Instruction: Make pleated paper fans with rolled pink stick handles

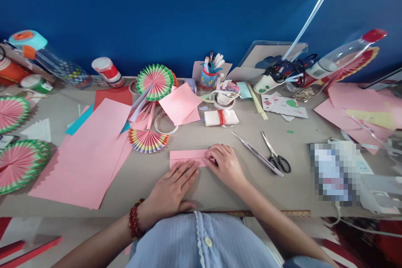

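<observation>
Lying crosswise, the pink paper strip (186, 155) passes under fingers of the flat left hand (172, 184); the right hand (228, 166) curls over its right end, grip unclear.

Single head-worn cam, looking forward and down over a light-blue buttoned shirt (176, 243) at the flat grey tabletop (295, 192). It's pretty close, with a plain dark-blue wall (176, 12) up top.
</observation>
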The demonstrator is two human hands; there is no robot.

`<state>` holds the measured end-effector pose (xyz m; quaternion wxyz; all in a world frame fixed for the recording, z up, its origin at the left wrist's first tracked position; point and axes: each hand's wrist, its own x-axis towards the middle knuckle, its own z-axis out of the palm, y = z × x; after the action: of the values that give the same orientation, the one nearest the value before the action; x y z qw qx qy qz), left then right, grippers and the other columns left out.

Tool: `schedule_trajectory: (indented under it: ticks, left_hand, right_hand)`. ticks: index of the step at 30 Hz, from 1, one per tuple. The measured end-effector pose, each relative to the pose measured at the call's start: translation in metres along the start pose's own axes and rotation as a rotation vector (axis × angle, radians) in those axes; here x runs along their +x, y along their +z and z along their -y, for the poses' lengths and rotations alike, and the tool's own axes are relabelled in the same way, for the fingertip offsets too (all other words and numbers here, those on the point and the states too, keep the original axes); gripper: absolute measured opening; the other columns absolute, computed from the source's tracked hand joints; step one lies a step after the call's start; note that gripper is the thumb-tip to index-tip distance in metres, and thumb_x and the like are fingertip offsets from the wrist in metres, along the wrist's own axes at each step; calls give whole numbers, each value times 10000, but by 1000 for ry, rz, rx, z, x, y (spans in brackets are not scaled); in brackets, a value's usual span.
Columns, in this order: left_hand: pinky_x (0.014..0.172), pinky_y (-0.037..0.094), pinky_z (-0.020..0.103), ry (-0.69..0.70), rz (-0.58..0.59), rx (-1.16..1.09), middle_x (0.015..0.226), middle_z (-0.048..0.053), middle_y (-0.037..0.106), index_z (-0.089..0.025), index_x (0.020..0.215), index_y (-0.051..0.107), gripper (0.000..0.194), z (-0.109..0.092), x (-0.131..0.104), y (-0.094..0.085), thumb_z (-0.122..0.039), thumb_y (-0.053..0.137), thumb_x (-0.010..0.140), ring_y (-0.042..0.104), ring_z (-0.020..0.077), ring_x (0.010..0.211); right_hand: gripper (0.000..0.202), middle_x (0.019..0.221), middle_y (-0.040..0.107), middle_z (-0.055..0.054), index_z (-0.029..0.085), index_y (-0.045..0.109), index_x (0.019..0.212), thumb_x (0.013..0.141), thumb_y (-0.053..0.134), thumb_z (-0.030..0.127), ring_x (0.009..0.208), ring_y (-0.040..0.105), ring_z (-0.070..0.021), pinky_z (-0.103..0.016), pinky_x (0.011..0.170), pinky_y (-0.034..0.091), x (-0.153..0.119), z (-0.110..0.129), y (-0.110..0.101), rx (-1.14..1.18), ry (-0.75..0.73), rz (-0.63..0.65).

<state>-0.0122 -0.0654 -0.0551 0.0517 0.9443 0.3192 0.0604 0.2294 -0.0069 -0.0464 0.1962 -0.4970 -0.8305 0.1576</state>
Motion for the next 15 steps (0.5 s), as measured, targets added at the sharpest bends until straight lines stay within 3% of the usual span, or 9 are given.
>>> schedule_trajectory:
  ticks: [4, 8, 12, 15]
  left_hand:
    - [1232, 141, 457, 1, 2, -17, 1622, 133, 297, -88, 1556, 293, 910, 0, 1, -1, -745, 300, 927, 189, 305, 1519]
    - [1231, 124, 461, 3, 9, -13, 1626, 128, 288, -98, 1552, 308, 907, 1, 2, -1, -752, 289, 924, 184, 308, 1519]
    - [1234, 88, 459, 12, 12, -4, 1623, 126, 299, -96, 1552, 306, 904, 1, 1, 0, -749, 289, 927, 167, 303, 1522]
    - [1235, 82, 459, 9, 21, -11, 1620, 128, 307, -97, 1555, 299, 910, 2, 1, 1, -753, 285, 924, 181, 304, 1517]
  right_hand:
    - [100, 938, 650, -67, 192, 600, 910, 977, 529, 214, 893, 591, -226, -364, 816, 429, -3, -1, -5, 19, 3, 5]
    - [190, 1118, 674, -94, 205, 654, 1067, 977, 492, 165, 1014, 585, -242, -396, 909, 446, -16, 7, -12, -71, -86, -31]
    - [230, 1265, 667, -52, 261, 678, 1169, 966, 570, 249, 1149, 546, -250, -467, 1104, 345, -32, 21, -9, -172, -218, -51]
    - [238, 1325, 645, -46, 283, 688, 1183, 971, 582, 303, 1201, 528, -255, -489, 1132, 331, -40, 24, -7, -187, -161, -38]
